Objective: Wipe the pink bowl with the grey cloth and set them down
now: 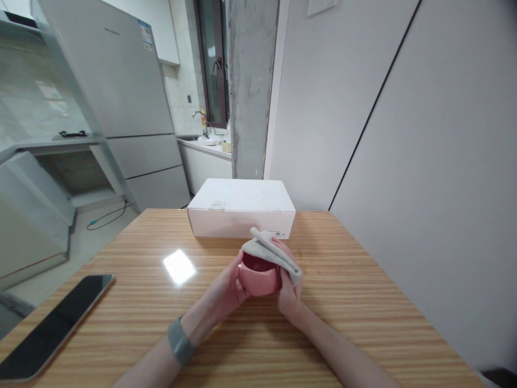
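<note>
Left grip (231,292) holds pink bowl (259,282), white box (241,207) behind.

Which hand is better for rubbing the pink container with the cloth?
Probably the right hand: it holds the light-grey cloth at the mouth of the pink container. The left hand grips the container's side, so seems better for steadying.

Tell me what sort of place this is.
Probably a home kitchen: there's a tall silver-grey refrigerator, a curved silver metal faucet, and what looks like a black metal burner grate.
</note>
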Demonstrator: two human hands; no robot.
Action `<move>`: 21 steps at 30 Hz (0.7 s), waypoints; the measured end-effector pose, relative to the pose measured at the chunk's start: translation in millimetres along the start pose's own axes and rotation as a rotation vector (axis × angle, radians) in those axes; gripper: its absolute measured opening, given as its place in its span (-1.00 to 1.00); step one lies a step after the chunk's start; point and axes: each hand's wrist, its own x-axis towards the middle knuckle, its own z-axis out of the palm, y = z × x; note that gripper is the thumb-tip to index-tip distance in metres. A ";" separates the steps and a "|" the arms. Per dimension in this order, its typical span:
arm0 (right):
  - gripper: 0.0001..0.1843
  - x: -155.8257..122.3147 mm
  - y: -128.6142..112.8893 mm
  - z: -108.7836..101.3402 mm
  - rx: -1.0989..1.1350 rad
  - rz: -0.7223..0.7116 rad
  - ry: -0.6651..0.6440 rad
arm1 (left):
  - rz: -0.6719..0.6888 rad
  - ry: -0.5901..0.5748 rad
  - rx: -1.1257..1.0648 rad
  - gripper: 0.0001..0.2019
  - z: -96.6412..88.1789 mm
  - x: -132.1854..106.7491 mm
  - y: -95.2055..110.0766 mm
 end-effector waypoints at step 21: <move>-0.57 0.2 -17.9 5.9 -0.436 -0.353 -0.380 | 0.556 0.234 0.496 -0.39 11.7 -14.7 -13.7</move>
